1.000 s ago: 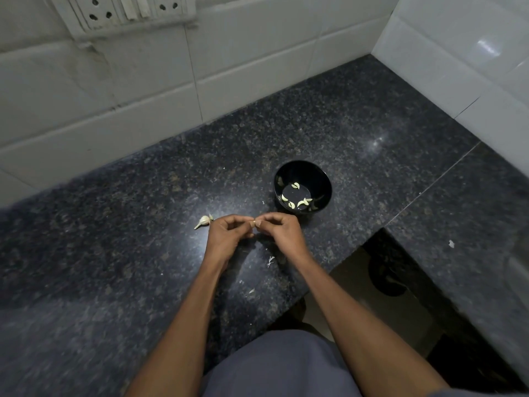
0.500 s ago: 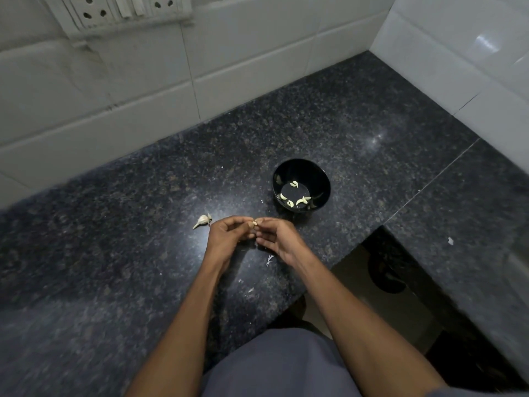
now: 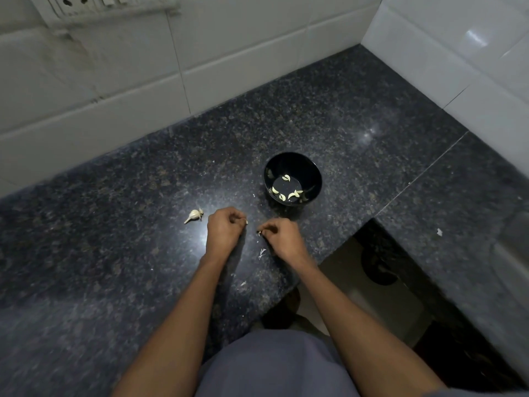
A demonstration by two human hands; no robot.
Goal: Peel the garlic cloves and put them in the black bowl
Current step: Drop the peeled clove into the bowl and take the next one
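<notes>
My left hand (image 3: 224,229) curled, pinching clove (image 3: 246,222); my right hand (image 3: 279,236) pinches torn skin (image 3: 259,232), apart to strip it. Black bowl (image 3: 292,179) at 1 o'clock, near for dropping; unpeeled garlic (image 3: 194,215) at 10.

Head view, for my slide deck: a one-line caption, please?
Left hand holds a garlic clove, right hand pinches peel, beside the black bowl.

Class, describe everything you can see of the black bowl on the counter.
The black bowl is small, round and glossy, perhaps plastic or ceramic. It stands upright on the speckled dark granite counter, just beyond the right hand, and neither hand touches it. Inside lie a few pale peeled garlic cloves, mostly along the near side of its flat bottom.
</notes>
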